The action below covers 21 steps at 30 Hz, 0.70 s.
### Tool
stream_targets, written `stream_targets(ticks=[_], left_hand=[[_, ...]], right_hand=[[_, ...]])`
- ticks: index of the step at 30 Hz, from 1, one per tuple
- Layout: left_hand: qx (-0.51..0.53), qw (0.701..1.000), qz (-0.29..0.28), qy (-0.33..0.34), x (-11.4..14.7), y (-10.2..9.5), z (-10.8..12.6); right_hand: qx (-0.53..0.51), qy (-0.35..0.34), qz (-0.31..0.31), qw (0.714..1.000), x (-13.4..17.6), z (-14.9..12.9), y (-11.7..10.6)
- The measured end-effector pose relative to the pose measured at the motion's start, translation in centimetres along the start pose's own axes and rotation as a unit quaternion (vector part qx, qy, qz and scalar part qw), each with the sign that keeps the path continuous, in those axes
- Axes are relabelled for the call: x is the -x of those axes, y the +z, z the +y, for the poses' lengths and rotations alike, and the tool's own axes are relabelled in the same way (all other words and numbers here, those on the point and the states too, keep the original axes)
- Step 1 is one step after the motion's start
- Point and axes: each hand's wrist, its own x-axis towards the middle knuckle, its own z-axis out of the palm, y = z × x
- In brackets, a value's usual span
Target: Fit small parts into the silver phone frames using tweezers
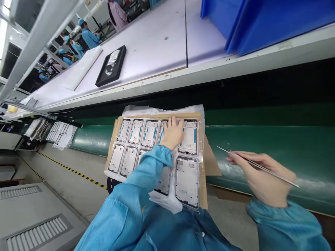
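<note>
My left hand (pixel 173 132) lies over the upper row of phone frames, fingers spread, its tips near the top edge. It partly hides the frame under it. To its right is a phone frame (pixel 190 136) with blue strips along its sides. Below that sits another phone frame (pixel 187 181) without blue strips. The frames rest in two rows on a cardboard sheet (pixel 203 195) lined with white film; my left sleeve covers part of the lower row. Off to the right, away from the sheet, my right hand (pixel 267 174) pinches metal tweezers (pixel 277 176), tips pointing left.
A green conveyor belt (pixel 261 139) runs beneath a white shelf (pixel 146 42). On the shelf are a black tray (pixel 111 66) with crumpled material and a blue bin (pixel 282 24). More stacked sheets (pixel 61 134) lie far left on the belt. Several people work in the background.
</note>
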Motion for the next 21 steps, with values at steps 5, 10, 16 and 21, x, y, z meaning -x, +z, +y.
stream_targets(ticks=[5,10,16,21], left_hand=[[0.042,0.990,0.127,-0.047,10.5,-7.9,-11.6],[-0.012,0.972,0.099,-0.212,23.1,-8.4,-23.2],[-0.080,0.971,-0.062,-0.217,25.0,-6.8,-24.7],[-0.064,0.961,-0.173,-0.206,24.4,-8.3,-25.7]], right_hand=[[0.044,0.001,0.021,0.999,4.4,-2.5,0.2],[0.021,0.013,0.024,0.999,8.3,-3.3,6.4],[-0.089,0.134,-0.157,0.975,11.2,-0.2,18.4],[-0.077,0.193,-0.162,0.965,10.9,3.2,20.2]])
